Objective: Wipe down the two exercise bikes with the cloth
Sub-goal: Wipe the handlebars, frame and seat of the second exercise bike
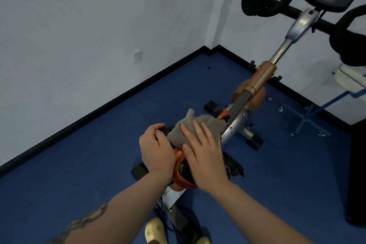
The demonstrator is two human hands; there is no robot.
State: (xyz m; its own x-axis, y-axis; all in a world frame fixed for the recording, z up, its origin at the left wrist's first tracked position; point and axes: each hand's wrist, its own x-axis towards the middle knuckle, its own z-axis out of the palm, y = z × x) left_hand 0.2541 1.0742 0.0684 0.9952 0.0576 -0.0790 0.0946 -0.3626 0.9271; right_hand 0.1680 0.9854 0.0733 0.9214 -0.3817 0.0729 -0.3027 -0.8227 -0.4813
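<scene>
An orange and silver exercise bike (259, 77) stands on the blue floor, seen from above, with black handlebars and a dark console at the upper right. A grey cloth (206, 125) lies over its seat. My right hand (204, 152) presses flat on the cloth with straight fingers. My left hand (156, 148) grips the left side of the seat, fingers curled over its black edge beside the cloth. The seat itself is mostly hidden by hands and cloth. Only one bike is in view.
White walls with a black skirting meet in a corner behind the bike. A wall socket (137, 56) is on the left wall. A blue metal stand (306, 119) and a white object stand at the right. A black object fills the right edge. A light shoe (155, 231) shows below.
</scene>
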